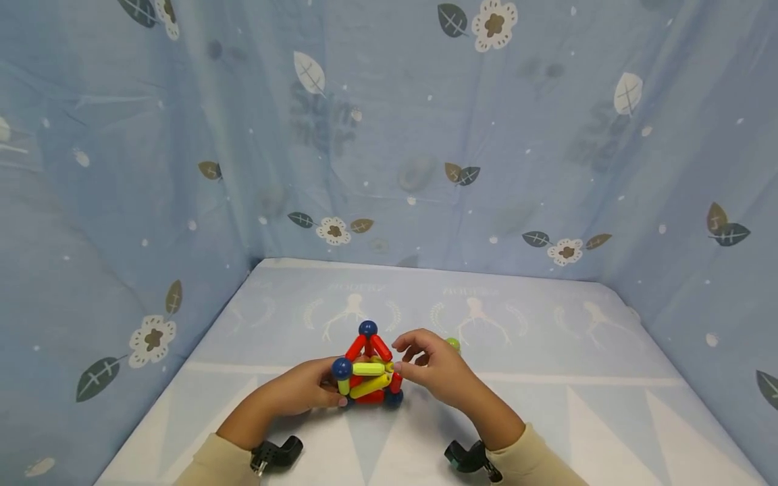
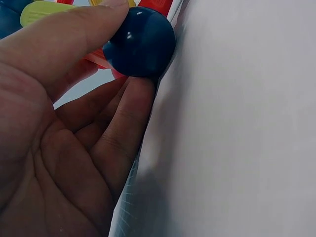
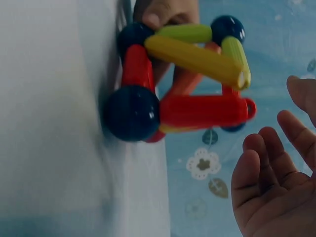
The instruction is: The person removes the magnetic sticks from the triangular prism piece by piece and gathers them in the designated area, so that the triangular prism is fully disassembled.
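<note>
A frame of magnetic rods and balls stands on the table, made of red, yellow and lime rods with dark blue balls at the corners. My left hand holds its near left corner, thumb and fingers pinching a blue ball. To the right of the frame is my right hand, fingers loosely bent and holding nothing. In the right wrist view its fingertips stand apart from the free ends of a yellow rod and a red rod.
A light green ball lies behind my right hand, partly hidden by it. The patterned cloth on the table reaches back to blue curtains, which hang behind and at both sides.
</note>
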`<state>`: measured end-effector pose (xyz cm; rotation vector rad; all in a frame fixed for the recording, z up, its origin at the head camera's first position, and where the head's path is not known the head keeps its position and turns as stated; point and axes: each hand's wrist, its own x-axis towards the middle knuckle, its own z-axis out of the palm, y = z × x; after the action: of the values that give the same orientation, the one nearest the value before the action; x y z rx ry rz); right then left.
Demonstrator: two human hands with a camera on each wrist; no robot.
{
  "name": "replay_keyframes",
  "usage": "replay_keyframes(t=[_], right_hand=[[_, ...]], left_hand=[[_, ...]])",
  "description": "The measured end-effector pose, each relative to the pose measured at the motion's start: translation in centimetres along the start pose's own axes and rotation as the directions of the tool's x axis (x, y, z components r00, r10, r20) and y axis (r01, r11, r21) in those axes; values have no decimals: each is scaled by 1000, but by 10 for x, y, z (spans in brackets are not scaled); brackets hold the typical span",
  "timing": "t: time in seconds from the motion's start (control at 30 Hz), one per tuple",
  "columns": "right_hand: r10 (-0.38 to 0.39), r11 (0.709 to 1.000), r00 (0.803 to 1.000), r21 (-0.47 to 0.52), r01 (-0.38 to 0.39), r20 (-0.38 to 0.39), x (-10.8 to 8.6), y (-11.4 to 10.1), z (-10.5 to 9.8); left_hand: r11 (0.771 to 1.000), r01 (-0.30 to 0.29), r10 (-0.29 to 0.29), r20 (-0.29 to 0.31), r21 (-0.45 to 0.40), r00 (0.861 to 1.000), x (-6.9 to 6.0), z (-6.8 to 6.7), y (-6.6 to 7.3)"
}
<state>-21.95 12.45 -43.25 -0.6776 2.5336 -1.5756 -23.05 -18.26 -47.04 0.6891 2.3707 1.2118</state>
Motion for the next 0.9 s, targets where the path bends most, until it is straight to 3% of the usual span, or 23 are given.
replay_keyframes(t=[0.1, 0.3, 0.6, 0.9], right_hand=[[-35, 999, 999, -15, 35, 31, 0, -3, 8], [-86, 994, 996, -73, 86, 9, 0, -2, 17], [-68, 983, 997, -165, 75, 44, 2, -2, 23], [-31, 978, 1000, -208, 29, -4, -2, -10, 31]], left_hand=[[1000, -4, 4, 0, -16, 1000, 0, -1, 0], [999, -21, 21, 4, -25, 1000, 0, -1, -2], [1000, -18, 18, -12, -8, 1000, -1, -3, -2], [1000, -27, 27, -3, 3, 1000, 0, -1, -2]])
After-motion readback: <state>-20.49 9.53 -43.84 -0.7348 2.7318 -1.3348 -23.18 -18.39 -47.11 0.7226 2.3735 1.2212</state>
